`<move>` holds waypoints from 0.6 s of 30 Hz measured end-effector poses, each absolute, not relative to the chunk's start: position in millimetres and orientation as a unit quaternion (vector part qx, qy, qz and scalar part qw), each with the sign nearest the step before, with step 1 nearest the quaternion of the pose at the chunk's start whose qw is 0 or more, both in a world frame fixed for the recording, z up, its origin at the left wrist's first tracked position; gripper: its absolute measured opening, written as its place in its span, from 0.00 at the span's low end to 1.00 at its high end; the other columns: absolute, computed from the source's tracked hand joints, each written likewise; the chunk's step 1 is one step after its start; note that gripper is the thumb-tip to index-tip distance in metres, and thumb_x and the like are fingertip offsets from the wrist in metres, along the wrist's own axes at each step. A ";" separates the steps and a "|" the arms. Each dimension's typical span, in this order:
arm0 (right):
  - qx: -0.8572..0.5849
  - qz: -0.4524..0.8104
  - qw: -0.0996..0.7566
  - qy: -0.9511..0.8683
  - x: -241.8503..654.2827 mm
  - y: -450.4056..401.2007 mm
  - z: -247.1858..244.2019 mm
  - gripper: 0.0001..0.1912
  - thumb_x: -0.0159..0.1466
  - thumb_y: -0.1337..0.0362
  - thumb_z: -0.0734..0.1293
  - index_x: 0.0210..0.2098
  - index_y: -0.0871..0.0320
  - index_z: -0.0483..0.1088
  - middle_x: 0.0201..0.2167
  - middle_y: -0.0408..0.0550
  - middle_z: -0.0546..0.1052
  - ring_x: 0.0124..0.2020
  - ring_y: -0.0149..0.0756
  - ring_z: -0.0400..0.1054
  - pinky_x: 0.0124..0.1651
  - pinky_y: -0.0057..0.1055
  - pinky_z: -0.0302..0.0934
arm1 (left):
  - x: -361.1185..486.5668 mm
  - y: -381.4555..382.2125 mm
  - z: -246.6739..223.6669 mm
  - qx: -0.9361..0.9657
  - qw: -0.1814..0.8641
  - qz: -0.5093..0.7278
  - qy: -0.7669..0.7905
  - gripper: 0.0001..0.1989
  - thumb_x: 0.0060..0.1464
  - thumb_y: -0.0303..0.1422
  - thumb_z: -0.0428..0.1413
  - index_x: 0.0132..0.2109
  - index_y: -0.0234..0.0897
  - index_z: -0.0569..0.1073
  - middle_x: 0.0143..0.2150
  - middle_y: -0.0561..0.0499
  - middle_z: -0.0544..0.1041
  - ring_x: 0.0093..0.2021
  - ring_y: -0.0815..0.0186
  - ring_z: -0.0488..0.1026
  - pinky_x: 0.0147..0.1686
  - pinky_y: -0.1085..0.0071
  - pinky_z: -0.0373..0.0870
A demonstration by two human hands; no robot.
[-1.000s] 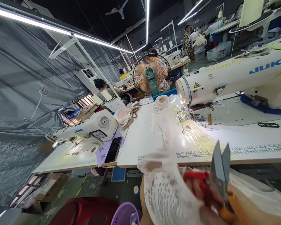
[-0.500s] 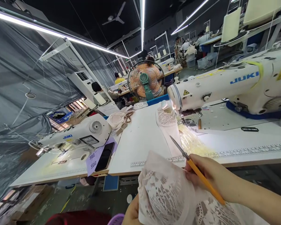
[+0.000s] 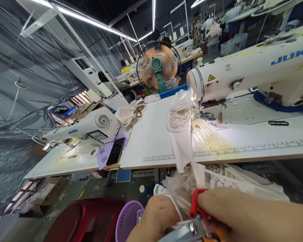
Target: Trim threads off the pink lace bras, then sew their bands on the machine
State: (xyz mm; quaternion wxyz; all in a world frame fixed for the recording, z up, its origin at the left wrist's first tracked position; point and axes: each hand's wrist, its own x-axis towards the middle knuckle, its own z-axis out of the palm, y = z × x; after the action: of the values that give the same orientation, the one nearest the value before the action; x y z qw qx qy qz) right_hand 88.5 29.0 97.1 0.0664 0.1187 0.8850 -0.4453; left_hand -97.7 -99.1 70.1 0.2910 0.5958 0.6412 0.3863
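Handling step in hand: your right hand (image 3: 224, 205) was clamped on scissors (image 3: 187, 232), near bunched white lace fabric (image 3: 181, 183) by front edge of table (image 3: 154, 141). Your left hand (image 3: 158, 213) curled beside fabric; fingertips hidden, couldn't tell if gripping. Next move seemed to call for scissors kept clear of left fingers.

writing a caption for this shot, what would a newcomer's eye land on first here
Probably the big round fan with its green hub, upright beyond the far edge of the white table. Next, likely the white JUKI sewing machine reaching in from the right, and, low in front, the right hand on red-handled scissors beside the left hand and pale lace fabric.
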 end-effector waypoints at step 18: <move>0.133 -0.418 0.076 0.895 79.7 117.7 62.8 0.08 0.55 0.67 0.60 0.23 0.54 0.53 0.23 0.41 0.63 0.25 0.32 0.54 0.26 0.30 0.50 | -115.6 -70.8 25.0 0.635 0.244 0.257 0.686 0.11 0.54 0.30 0.52 0.45 0.39 0.73 0.42 0.44 0.75 0.42 0.61 0.71 0.41 0.69 0.67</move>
State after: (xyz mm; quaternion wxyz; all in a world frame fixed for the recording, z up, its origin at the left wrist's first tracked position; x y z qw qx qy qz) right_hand 79.7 117.7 62.8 0.0762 0.1331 0.8954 -0.4179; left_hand -115.6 -70.8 25.0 0.2443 0.6351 0.6862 0.2570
